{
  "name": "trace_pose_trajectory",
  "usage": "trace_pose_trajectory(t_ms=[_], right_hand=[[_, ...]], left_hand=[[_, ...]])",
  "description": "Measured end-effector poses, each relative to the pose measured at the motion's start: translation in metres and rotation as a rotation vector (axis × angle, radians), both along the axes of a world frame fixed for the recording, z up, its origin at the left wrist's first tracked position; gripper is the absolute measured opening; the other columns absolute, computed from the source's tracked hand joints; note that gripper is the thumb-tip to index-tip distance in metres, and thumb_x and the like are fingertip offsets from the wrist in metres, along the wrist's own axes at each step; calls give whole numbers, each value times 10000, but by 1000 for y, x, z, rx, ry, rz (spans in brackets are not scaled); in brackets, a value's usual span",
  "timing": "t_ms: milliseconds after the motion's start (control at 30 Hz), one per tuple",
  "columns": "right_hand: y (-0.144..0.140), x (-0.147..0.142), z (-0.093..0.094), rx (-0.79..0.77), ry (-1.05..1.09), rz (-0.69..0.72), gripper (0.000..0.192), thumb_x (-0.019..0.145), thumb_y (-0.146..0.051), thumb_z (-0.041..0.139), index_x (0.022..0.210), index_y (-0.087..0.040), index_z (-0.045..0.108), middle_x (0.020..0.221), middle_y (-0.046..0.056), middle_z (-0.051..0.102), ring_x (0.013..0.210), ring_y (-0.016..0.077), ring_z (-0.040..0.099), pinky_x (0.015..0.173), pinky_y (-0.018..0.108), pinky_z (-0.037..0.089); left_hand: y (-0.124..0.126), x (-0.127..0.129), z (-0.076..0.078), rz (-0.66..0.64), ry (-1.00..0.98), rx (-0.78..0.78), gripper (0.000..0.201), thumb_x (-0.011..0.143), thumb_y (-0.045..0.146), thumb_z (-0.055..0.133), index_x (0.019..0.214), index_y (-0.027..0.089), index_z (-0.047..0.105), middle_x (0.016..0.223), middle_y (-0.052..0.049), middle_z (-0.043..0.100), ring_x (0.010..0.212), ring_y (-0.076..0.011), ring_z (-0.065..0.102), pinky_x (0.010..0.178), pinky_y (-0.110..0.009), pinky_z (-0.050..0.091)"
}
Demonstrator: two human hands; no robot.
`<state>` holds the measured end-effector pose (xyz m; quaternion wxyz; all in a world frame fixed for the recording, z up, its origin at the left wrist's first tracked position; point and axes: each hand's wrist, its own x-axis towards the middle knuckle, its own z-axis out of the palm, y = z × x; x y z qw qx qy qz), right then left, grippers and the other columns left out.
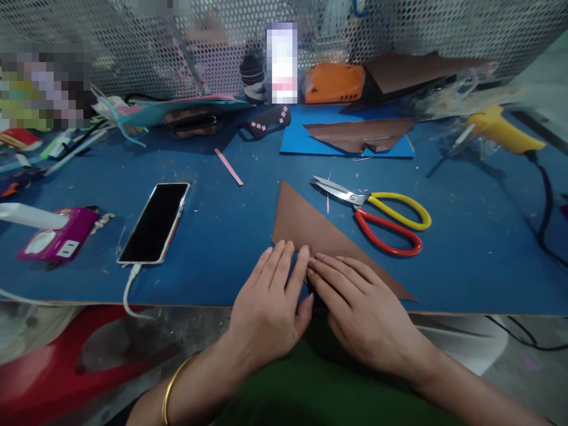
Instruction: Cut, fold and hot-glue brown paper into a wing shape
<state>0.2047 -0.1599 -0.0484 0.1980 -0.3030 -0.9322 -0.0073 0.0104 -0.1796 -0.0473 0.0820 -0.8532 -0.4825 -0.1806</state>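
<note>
Close to the table's front edge lies a brown sheet [306,222], roughly triangular, its near side covered by both hands. My left hand [270,302] lies flat with fingers stretched out, the fingertips on the sheet's lower left edge. My right hand [359,307] rests flat across the sheet, its fingers pointing left and nearly meeting the left thumb and forefinger. Neither hand grips anything that shows. Just beyond the sheet, to the right, scissors [355,198] with one yellow and one red handle lie with their blades slightly apart.
A phone [153,222] with a white cable lies left. Behind are a pink strip [228,167], a black mask shape [266,123] and a cut brown piece [359,133] on a blue sheet [295,139]. A yellow glue gun [503,130] stands right; a purple adaptor [62,234] sits far left.
</note>
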Motion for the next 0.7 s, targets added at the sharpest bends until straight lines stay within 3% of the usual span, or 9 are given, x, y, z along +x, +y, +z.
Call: trace_pose_trajectory(t_ms=[200, 333, 500, 700], right_hand=[[-3, 1, -5, -4, -4, -4, 477, 882, -103, 417, 1320, -25, 590, 1393, 159, 592, 1313, 308, 516, 1071, 477, 462], [-4, 2, -6, -28, 7, 2, 506, 863, -111, 426, 1337, -13, 572, 1397, 169, 585, 1313, 316, 511, 1079, 487, 457], [-7, 7, -6, -5, 21, -3, 533, 841, -66, 421, 1354, -5, 552, 1406, 178, 574, 1318, 319, 504, 1079, 485, 460], [-7, 8, -8, -41, 18, 0, 557, 819, -72, 434, 1363, -6, 536, 1414, 178, 564, 1337, 319, 479, 1093, 495, 443]], left_hand=[[3, 4, 3, 6, 2, 29, 513, 915, 319, 490, 1253, -48, 607, 1279, -240, 649, 1205, -387, 600, 1075, -564, 451], [4, 1, 2, -48, 8, 26, 540, 904, 317, 484, 1247, -87, 586, 1292, -271, 625, 1270, -380, 550, 1071, -519, 473], [0, -8, 5, -62, 61, -72, 555, 946, 345, 477, 1394, 18, 497, 1423, -245, 532, 1342, -363, 491, 1048, -528, 487], [2, -3, 6, -57, 44, -14, 534, 957, 379, 459, 1305, -6, 584, 1349, -257, 594, 1284, -377, 548, 1074, -573, 442]])
